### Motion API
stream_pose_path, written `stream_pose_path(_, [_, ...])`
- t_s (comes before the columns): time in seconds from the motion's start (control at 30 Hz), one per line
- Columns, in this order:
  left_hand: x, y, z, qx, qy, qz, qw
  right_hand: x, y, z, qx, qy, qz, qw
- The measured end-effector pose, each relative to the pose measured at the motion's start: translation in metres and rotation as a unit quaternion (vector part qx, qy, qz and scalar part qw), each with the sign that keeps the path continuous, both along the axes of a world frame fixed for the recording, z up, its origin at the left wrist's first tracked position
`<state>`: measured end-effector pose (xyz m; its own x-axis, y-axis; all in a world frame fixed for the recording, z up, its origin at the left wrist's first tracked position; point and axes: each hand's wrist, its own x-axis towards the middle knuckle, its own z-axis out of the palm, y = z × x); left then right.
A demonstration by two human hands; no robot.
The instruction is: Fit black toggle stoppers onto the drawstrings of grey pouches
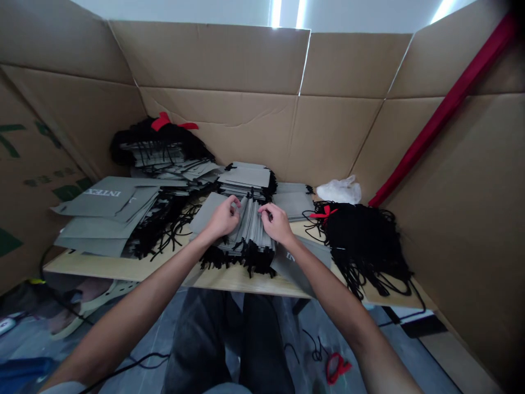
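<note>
A stack of flat grey paper bags with black cord handles (248, 235) lies at the middle of the wooden table (123, 268), close to its front edge. My left hand (223, 219) pinches the upper edge of one grey bag at the stack's left side. My right hand (276, 221) pinches the bags' edge on the right side, fingers curled. Both hands rest on top of this stack, a few centimetres apart.
More grey bags lie spread at the left (109, 210) and stacked behind (246, 180). A bundle of black cords tied with red (365, 241) sits at the right, another bundle (158, 142) at the back left. A white plastic bag (339, 190) lies behind. Cardboard walls (246, 82) enclose the table.
</note>
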<state>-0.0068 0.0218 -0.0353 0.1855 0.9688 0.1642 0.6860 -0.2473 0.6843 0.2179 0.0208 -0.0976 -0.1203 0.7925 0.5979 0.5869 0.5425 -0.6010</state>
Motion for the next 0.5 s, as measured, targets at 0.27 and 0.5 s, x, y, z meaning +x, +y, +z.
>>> stream_pose_path(0.27, [0.0019,0.0011,-0.0039,0.001,-0.003,0.017,1.000,-0.0007,0.0003,-0.0016,0.008,-0.007,0.001,1.000])
stream_pose_path(0.5, [0.0070,0.0029,-0.0061,-0.034,-0.036,0.003,0.999,-0.0002,0.0000,-0.0005,0.009,-0.014,-0.001,1.000])
